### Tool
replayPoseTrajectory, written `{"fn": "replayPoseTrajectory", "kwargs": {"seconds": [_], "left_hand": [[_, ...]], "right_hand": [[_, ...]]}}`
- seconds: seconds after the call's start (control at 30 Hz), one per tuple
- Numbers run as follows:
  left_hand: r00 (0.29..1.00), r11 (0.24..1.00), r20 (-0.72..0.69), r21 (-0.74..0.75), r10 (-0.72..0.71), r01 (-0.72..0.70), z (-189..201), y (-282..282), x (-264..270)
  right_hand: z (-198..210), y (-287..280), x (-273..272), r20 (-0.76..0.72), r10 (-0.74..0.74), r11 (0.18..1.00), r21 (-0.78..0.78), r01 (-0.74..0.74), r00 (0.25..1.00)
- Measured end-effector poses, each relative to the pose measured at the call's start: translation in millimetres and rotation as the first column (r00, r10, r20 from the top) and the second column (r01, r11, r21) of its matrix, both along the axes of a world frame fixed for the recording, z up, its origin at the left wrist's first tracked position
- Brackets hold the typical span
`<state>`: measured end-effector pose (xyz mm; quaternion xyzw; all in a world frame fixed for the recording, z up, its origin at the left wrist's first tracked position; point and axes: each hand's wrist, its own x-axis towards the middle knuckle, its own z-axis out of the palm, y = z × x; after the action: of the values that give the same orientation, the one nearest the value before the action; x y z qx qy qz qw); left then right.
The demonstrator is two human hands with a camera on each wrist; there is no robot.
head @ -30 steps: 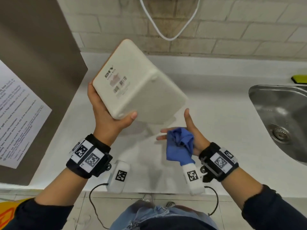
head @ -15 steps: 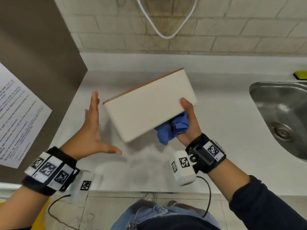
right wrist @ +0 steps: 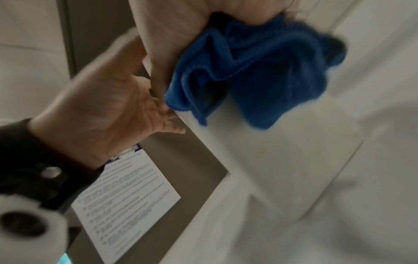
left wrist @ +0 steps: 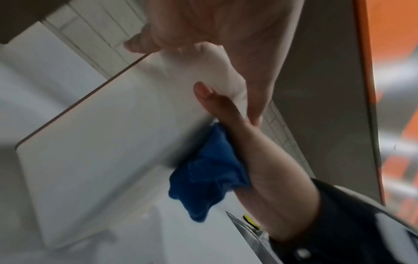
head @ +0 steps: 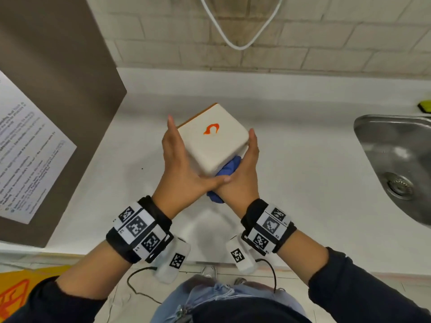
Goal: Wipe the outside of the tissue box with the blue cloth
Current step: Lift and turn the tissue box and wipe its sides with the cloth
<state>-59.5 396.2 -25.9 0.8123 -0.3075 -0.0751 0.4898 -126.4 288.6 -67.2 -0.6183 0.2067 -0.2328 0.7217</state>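
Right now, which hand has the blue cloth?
The right hand presses the blue cloth against the tissue box; the left hand touches the box bare.

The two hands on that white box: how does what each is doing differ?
The left hand lies bare against the tissue box, fingers straight along its left side. The right hand has the blue cloth bunched between its palm and the box's right side. Both press the box from opposite sides, holding it above the counter.

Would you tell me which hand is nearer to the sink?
Right. The right hand, with the blue cloth, is on the tissue box side facing the sink; the left hand is on the far side.
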Motion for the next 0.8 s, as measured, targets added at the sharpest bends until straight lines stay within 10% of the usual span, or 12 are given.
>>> {"fn": "replayPoseTrajectory", "kwargs": {"seconds": [0.1,0.2,0.43,0.57,0.67,0.8], "left_hand": [[0.997,0.994,0.033,-0.086,0.064,-0.061,-7,5,10],[0.996,0.996,0.09,-0.084,0.002,0.006,-12,15,15],[0.974,0.989,0.181,0.07,-0.139,0.128,-18,22,10],[0.982,0.994,0.16,0.05,-0.103,0.096,-21,22,13],[0.984,0.995,0.149,0.043,-0.095,0.089,-23,21,19],[0.986,0.994,0.126,0.034,-0.108,0.104,-25,22,21]], "right_hand": [[-5,-14,-18,-0.075,0.131,0.952,-0.269,-0.147,0.988],[12,-42,-41,0.052,0.001,0.886,-0.464,0.023,0.999],[88,-74,-18,0.408,-0.17,0.898,-0.31,0.311,0.897],[66,-37,-9,0.236,-0.014,0.825,-0.547,0.144,0.972],[40,-22,-13,0.043,-0.017,0.606,-0.794,0.045,0.999],[37,-18,-14,0.053,-0.02,0.79,-0.611,0.048,0.998]]}}
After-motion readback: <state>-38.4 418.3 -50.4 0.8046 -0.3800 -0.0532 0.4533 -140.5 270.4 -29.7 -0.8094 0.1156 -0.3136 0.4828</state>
